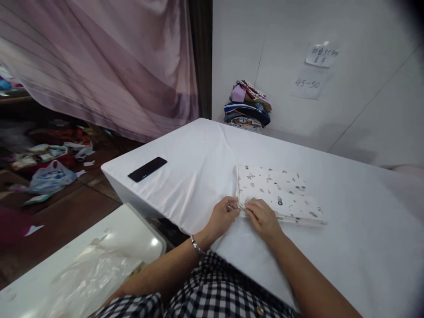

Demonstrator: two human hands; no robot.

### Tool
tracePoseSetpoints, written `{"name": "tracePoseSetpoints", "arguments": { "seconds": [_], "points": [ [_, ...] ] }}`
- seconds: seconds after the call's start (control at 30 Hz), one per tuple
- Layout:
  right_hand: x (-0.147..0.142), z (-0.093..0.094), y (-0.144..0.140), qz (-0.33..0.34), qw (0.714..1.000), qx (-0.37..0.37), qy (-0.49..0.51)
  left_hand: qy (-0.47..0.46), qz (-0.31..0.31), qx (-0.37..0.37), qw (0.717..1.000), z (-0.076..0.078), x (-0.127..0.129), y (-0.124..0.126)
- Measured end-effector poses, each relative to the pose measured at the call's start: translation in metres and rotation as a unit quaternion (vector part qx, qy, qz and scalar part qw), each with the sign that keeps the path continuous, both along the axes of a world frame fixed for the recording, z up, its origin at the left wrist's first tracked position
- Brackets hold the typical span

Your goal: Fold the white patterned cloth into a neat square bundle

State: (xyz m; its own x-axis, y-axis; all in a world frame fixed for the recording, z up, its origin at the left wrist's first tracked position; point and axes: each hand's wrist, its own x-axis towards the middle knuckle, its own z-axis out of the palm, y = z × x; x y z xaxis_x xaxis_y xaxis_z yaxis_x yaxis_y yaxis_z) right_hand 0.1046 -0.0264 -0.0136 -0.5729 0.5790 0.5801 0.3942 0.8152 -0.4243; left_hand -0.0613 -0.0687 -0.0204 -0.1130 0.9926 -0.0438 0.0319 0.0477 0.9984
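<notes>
A folded white cloth (pixel 274 190) printed with small grey and brown figures lies flat on the white-covered table (pixel 195 176). My left hand (pixel 223 216) is at its near left corner, thumb and fingers pinched on the edge layers. Just to the right, my right hand (pixel 263 216) pinches the same corner from the near side, its fingers closed over the border. The two hands are a short gap apart, with a bit of the rolled edge showing between them. The fingertips of both partly hide the corner.
A black phone (pixel 147 169) rests at the table's left side. Folded clothes (pixel 247 106) are stacked beyond the far edge, against the wall. A white surface (pixel 109 247) with clear plastic (pixel 96 274) stands at lower left. A pink curtain (pixel 132 57) hangs behind; bags (pixel 53 176) lie on the floor.
</notes>
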Motion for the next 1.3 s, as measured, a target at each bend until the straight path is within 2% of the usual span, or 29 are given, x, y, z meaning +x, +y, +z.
{"name": "tracePoseSetpoints", "arguments": {
  "seconds": [0.2, 0.4, 0.57, 0.63, 0.7, 0.83, 1.0, 1.1, 1.3],
  "points": [
    [0.002, 0.004, -0.001, 0.016, 0.999, 0.004, -0.046, -0.013, -0.001, 0.004, 1.0, 0.001, 0.004, 0.001],
    [-0.001, 0.0, -0.001, -0.014, 0.999, 0.003, -0.037, -0.022, -0.009, 0.012, 1.0, 0.005, 0.007, -0.001],
    [0.005, 0.0, 0.001, -0.045, 0.999, 0.014, 0.014, 0.046, 0.027, 0.058, 0.997, -0.001, 0.002, -0.002],
    [0.008, 0.002, 0.002, -0.06, 0.997, 0.034, 0.021, 0.084, 0.043, 0.051, 0.994, -0.004, -0.001, -0.002],
    [0.008, 0.004, 0.001, -0.047, 0.998, 0.047, -0.014, 0.129, 0.039, 0.034, 0.99, -0.004, -0.004, -0.002],
    [0.002, 0.006, -0.001, -0.005, 0.994, 0.048, -0.097, 0.214, 0.011, 0.025, 0.977, 0.003, -0.005, -0.003],
    [-0.001, 0.002, -0.002, -0.012, 0.997, 0.048, -0.051, 0.281, -0.009, 0.002, 0.96, 0.016, -0.004, -0.003],
    [0.0, -0.001, -0.002, -0.014, 0.998, 0.049, -0.028, 0.269, -0.009, 0.001, 0.963, 0.019, -0.005, -0.003],
    [-0.001, -0.003, -0.002, -0.013, 0.997, 0.069, -0.027, 0.186, 0.0, -0.006, 0.982, 0.013, -0.011, 0.007]
  ]
}}
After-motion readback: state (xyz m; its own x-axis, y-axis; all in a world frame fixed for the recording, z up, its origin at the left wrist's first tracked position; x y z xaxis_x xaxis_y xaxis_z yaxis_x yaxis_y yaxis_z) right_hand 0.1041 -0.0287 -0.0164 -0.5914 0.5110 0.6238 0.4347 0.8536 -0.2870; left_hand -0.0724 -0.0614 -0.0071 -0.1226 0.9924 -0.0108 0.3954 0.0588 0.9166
